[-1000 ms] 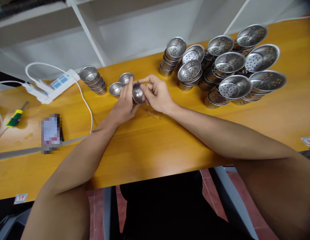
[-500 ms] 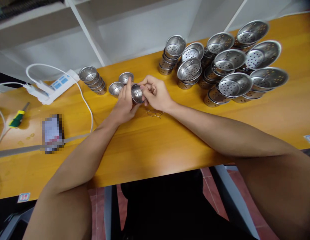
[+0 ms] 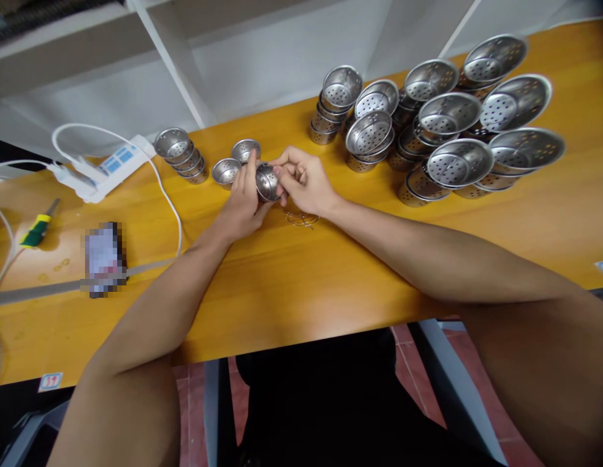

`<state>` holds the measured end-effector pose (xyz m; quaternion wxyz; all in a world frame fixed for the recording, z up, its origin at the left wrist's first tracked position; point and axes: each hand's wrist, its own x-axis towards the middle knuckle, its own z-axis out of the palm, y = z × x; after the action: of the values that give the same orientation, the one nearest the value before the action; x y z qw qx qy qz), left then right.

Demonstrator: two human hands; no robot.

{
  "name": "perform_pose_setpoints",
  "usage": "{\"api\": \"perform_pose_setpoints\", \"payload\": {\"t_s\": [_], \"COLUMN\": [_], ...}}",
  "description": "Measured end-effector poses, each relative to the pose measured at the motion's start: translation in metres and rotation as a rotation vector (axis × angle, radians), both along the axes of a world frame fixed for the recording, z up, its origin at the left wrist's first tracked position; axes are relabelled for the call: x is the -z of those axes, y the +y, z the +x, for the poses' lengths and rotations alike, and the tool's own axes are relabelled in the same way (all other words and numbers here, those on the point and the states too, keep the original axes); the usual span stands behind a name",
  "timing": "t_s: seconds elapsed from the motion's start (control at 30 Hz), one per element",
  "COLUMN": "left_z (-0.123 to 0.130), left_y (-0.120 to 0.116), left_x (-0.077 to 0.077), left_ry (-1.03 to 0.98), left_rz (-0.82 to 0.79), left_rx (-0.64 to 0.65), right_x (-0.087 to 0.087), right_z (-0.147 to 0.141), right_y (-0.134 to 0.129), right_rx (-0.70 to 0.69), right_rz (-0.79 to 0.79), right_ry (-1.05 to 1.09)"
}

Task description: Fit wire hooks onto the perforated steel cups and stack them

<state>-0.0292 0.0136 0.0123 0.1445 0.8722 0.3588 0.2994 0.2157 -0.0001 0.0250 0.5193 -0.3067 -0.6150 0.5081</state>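
My left hand (image 3: 245, 199) is wrapped round a small perforated metal cup (image 3: 267, 182), its open mouth tilted toward me. At the cup's right rim, the thumb and fingers of my right hand (image 3: 304, 181) are closed in a pinch. A thin line like a wire crosses the cup's mouth; whether my right fingertips also grip a wire I cannot tell. Thin curved metal wires (image 3: 302, 220) lie on the table just below my right hand. Two similar cups, a nearer one (image 3: 226, 172) and a farther one (image 3: 245, 150), stand close behind my left hand.
A stack of perforated cups (image 3: 173, 144) stands at the back left; several taller stacks (image 3: 459, 162) fill the back right. On the left are a white power strip (image 3: 117, 165) with cables, a green and yellow screwdriver (image 3: 37, 230) and a blurred-out object (image 3: 104, 253). Shelving (image 3: 282, 71) borders the table's back.
Both hands keep the same hold on the cup, with hardly any visible movement. The whole view has shifted very slightly.
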Motion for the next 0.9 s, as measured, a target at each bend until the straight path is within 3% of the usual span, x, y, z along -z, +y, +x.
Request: {"api": "perform_pose_setpoints", "payload": {"t_s": [0.1, 0.3, 0.43, 0.63, 0.77, 0.9], "left_z": [0.0, 0.007, 0.003, -0.015, -0.022, -0.028], "left_y": [0.004, 0.001, -0.001, 0.016, 0.027, 0.036], "left_x": [0.003, -0.001, 0.001, 0.01, 0.006, -0.005], "left_ry": [-0.021, -0.159, -0.117, -0.039, -0.088, -0.207], "left_rz": [0.0, -0.095, -0.069, 0.0, 0.051, 0.077], "left_rx": [0.027, -0.039, -0.013, -0.054, -0.143, -0.288], "right_x": [0.001, 0.004, 0.004, 0.001, -0.003, -0.011], "right_z": [-0.002, -0.004, -0.004, -0.011, -0.001, 0.032], "right_y": [-0.001, 0.001, 0.001, -0.01, -0.004, 0.014], "right_rx": [0.005, -0.012, -0.033, 0.129, 0.202, 0.059], "right_rz": [-0.007, 0.024, 0.039, 0.045, 0.065, 0.177], "right_ry": [0.0, 0.043, 0.05, 0.108, 0.04, -0.24]}}
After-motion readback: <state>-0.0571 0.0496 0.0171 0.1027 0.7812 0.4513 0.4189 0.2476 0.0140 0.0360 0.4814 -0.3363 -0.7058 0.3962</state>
